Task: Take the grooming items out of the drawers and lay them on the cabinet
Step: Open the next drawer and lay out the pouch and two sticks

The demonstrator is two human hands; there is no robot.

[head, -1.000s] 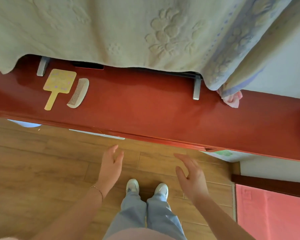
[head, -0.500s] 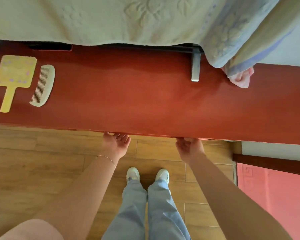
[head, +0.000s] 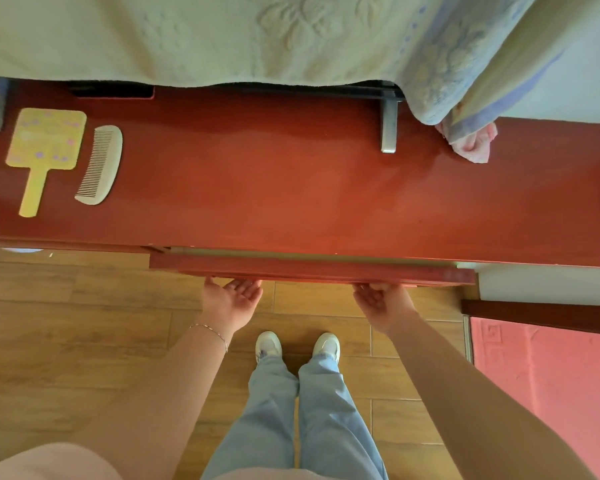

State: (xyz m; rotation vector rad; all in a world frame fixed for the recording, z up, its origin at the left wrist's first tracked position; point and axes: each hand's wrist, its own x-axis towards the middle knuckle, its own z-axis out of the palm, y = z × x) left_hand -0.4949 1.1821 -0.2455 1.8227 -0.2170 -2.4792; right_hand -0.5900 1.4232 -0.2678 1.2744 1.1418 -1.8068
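- Fingertips of both hands vanish under the lower edge of the drawer front (head: 312, 270), so the grip of each can't be judged fully — fingers curl up beneath the lip, palms facing up.
- The left hand (head: 231, 299) sits under the drawer's left part, and the right hand (head: 383, 303) under its right part, well apart from each other.
- The drawer stands out just a sliver from the cabinet (head: 291, 202); only a thin pale strip shows at its top, and whatever lies inside is hidden.
- On the cabinet top, far left, a yellow hand mirror (head: 44, 147) lies flat with its handle toward the person, and a pale comb (head: 99, 164) lies just beside it on the right, not touching.
- A cream blanket (head: 222, 36) hangs over the back of the cabinet, covering what stands there; two grey metal feet (head: 388, 126) poke out below it.
- A pink cloth (head: 473, 143) peeks from under the blanket's blue-patterned corner.
- At the right edge, something reddish is cut off and unreadable.
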